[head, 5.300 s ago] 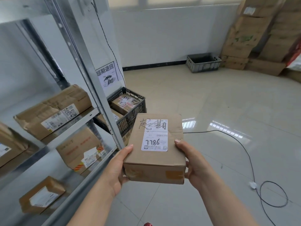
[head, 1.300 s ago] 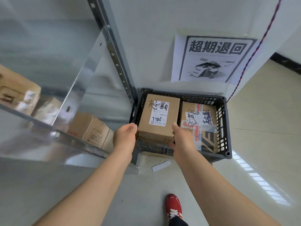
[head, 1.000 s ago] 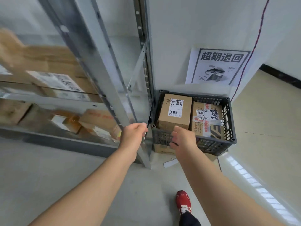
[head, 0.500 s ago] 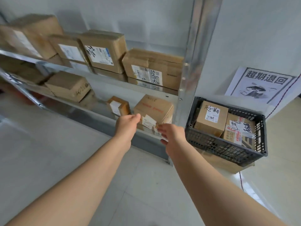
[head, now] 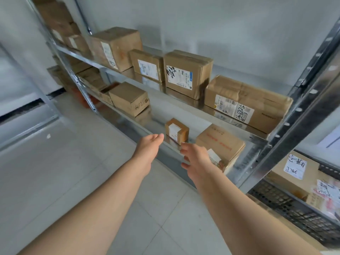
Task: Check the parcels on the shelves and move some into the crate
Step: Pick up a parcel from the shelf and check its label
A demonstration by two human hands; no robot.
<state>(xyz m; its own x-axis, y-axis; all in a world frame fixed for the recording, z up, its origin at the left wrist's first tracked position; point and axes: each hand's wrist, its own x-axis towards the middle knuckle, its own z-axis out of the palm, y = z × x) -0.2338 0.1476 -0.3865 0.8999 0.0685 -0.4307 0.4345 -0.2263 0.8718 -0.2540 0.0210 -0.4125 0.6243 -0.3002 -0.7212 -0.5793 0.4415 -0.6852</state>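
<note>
Both my hands reach toward the lower shelf [head: 147,124] and hold nothing. My left hand [head: 150,146] is flat with straight fingers, just left of a small brown parcel [head: 177,131] with a white label. My right hand [head: 195,158] has spread, relaxed fingers just in front of that parcel, beside a larger box with red print [head: 220,144]. The black crate [head: 294,212] stands at the lower right. In it lies the parcel marked 7786 [head: 292,173] next to a taped parcel [head: 325,196].
The upper shelf [head: 184,100] carries several cardboard parcels, among them a long wrapped one [head: 246,103] at the right. A box with handwriting [head: 129,97] sits further left on the lower shelf. A steel upright [head: 287,129] separates shelf and crate. Pale tiled floor lies below.
The 7786 parcel went from my hands into the crate and I let go. My view and both empty hands have since swung left from the crate to the lower shelf.
</note>
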